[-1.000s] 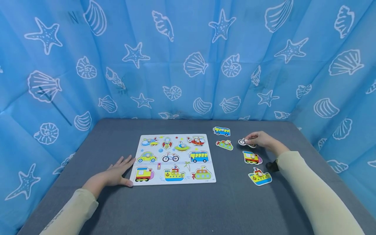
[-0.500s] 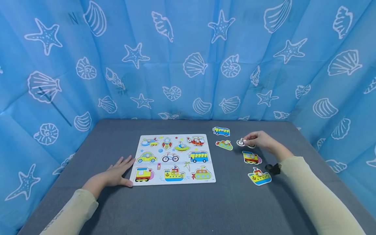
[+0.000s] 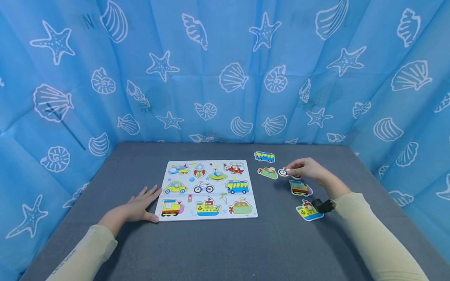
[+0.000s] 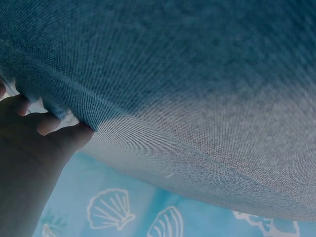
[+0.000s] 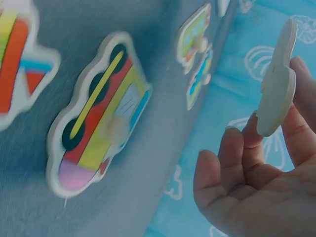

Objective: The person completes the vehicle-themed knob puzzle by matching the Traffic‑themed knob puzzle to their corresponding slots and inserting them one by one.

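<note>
My right hand (image 3: pixel 311 171) pinches a bicycle puzzle piece (image 3: pixel 282 172) just above the table, beside the submarine piece (image 3: pixel 268 173). In the right wrist view the piece's plain wooden back (image 5: pixel 276 98) faces the camera, with thumb and fingers at it. My left hand (image 3: pixel 140 206) lies with spread fingers at the left edge of a white puzzle board (image 3: pixel 207 217); thumb and fingertips meet the edge. The board bears colourful vehicle pictures, including a bicycle (image 3: pixel 204 188) in its middle row. A knobbed train piece (image 5: pixel 94 123) lies below the right hand.
A bus piece (image 3: pixel 265 157) lies behind the submarine. Nearer the front is a boat piece (image 3: pixel 308 212), partly covered by the black device (image 3: pixel 323 205) at my right wrist. The grey table (image 3: pixel 211 249) ends at a blue curtain (image 3: pixel 225 105) with shell and starfish prints.
My right hand has moved slightly left with the bicycle piece, towards the submarine piece. The wrist device now overlaps the boat piece. My left hand has stayed still.
</note>
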Demonstrator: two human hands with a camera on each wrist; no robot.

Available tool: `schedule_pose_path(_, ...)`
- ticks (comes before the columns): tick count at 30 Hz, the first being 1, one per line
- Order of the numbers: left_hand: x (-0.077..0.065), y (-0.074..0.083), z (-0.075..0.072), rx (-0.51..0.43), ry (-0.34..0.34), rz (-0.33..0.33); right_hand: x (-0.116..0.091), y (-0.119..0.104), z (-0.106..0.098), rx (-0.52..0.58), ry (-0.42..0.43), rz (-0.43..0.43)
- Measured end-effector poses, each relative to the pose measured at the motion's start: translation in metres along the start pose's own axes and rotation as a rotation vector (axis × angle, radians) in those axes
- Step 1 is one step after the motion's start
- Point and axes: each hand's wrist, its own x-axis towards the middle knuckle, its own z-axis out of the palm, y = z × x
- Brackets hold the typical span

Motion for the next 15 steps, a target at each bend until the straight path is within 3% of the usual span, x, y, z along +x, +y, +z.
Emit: schedule_pose_path(15,0.003,-0.003,0.002,0.017,0.003,-0.003,0.001,-0.022,0.023,0.005,-0.008,-0.057)
